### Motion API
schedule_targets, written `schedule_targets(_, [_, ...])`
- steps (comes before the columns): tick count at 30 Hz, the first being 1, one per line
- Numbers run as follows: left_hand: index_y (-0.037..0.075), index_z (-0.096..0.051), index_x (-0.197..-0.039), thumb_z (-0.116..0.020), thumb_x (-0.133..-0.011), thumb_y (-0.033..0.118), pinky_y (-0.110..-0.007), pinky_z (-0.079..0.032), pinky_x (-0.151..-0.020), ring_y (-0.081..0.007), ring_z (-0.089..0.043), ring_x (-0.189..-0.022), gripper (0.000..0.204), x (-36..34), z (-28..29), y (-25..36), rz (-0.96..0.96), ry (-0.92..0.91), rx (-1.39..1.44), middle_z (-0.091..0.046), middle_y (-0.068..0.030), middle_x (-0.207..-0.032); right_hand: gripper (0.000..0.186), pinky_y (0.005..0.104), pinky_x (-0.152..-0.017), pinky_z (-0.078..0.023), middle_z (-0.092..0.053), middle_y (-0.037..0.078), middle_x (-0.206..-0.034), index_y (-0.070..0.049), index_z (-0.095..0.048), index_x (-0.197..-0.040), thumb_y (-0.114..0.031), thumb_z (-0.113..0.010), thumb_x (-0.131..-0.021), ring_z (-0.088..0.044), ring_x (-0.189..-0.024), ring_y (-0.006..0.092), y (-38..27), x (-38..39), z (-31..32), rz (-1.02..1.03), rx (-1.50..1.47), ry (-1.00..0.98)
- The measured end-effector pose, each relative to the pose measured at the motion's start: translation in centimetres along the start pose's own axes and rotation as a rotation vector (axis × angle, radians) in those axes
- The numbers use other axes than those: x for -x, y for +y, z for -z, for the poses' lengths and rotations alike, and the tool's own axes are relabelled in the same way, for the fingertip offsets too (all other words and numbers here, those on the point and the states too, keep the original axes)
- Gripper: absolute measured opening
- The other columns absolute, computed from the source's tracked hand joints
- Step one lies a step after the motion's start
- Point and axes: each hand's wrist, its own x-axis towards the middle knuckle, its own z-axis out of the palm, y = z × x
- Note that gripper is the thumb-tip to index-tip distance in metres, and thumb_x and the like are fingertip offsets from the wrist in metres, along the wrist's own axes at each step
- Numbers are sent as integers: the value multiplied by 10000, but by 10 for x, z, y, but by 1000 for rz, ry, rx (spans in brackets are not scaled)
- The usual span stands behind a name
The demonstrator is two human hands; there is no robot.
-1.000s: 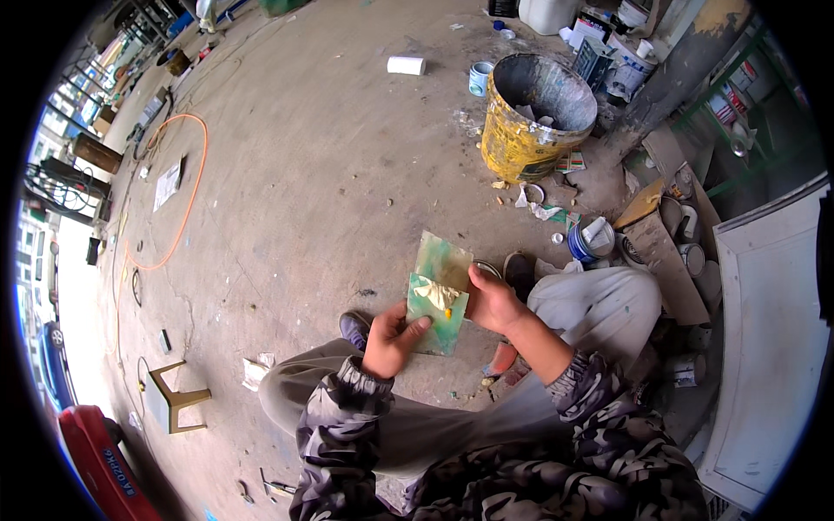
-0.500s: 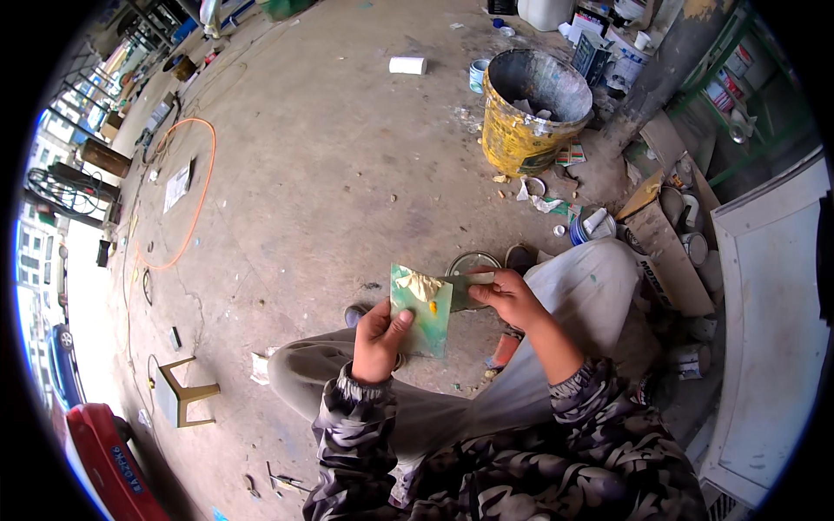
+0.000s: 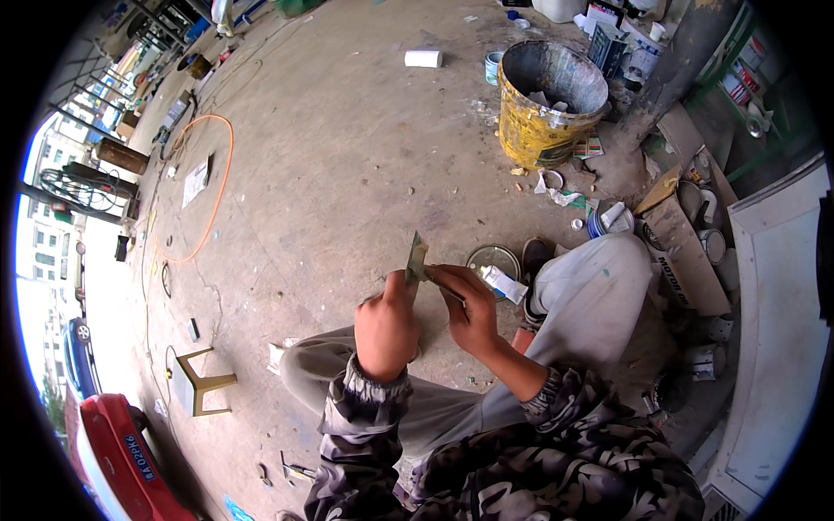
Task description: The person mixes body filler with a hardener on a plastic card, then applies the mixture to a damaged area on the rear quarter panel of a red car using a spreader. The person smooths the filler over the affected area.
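My left hand grips a greenish flat plate, now tilted nearly on edge; most of it is hidden behind the fingers. Close beside it on the right, my right hand has its fingers closed on a dark, thin plate seen edge-on, reaching toward the other plate. The yellowish paste is out of sight. Beyond the hands, a round metal lid or tin lies on the floor, with a white tube on it.
My legs are bent around the hands. A paint-smeared yellow bucket, cardboard with cans and a white panel are at the right. At the left are a small stool, an orange hose and a red car part.
Both plates have turned from showing their faces to nearly edge-on, and the paste has gone out of view. My hands have drawn together. The tin and white tube now show more.
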Motion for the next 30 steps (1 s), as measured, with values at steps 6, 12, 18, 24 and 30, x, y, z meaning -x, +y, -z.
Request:
schedule_targets(6, [44, -585, -1019, -564, -896, 96, -368, -431, -486, -272, -599, -535, 134, 3, 18, -7, 68, 325, 230, -586, -155, -626, 300, 308, -863, -462, -614, 134, -1096, 4, -584, -1169, 41, -507, -882, -605, -1027, 230, 8, 0, 16, -111, -99, -164])
schedule_targets(12, [-15, -592, -916, -545, -961, 167, -185, -338, -660, -37, -417, -741, 193, 31, -5, -50, 174, 124, 1062, -532, 56, -808, 358, 303, -992, -379, -544, 97, -1264, 34, -483, -1288, -104, -459, -958, -500, -1169, 160, -34, -52, 43, -303, -750, -292])
schedule_targets(18, [-21, -593, -942, -560, -949, 180, -188, -346, -667, -39, -438, -739, 204, 26, 0, -40, 173, 142, 1163, -553, 42, -808, 313, 324, -947, -412, -601, 147, -1174, 31, -562, -1204, -56, -486, -913, -574, -1084, 256, -25, -44, 33, -35, -295, -427])
schedule_targets(24, [-36, -587, -946, -541, -957, 141, -196, -373, -666, -42, -446, -757, 183, 21, -4, -34, 186, 304, 1128, -558, 31, -812, 275, 325, -904, -443, -620, 154, -1104, 45, -578, -1148, 28, -452, -904, -605, -1031, 265, -12, -36, 15, -99, -106, -159])
schedule_targets(30, [28, -621, -1022, -569, -897, 81, -329, -464, -511, -307, -627, -560, 145, 16, -2, -13, 188, 499, 311, -608, -189, -669, 256, 338, -853, -484, -630, 184, -1089, 41, -595, -1111, 46, -464, -892, -627, -1004, 299, -36, -27, -18, 129, -7, -44])
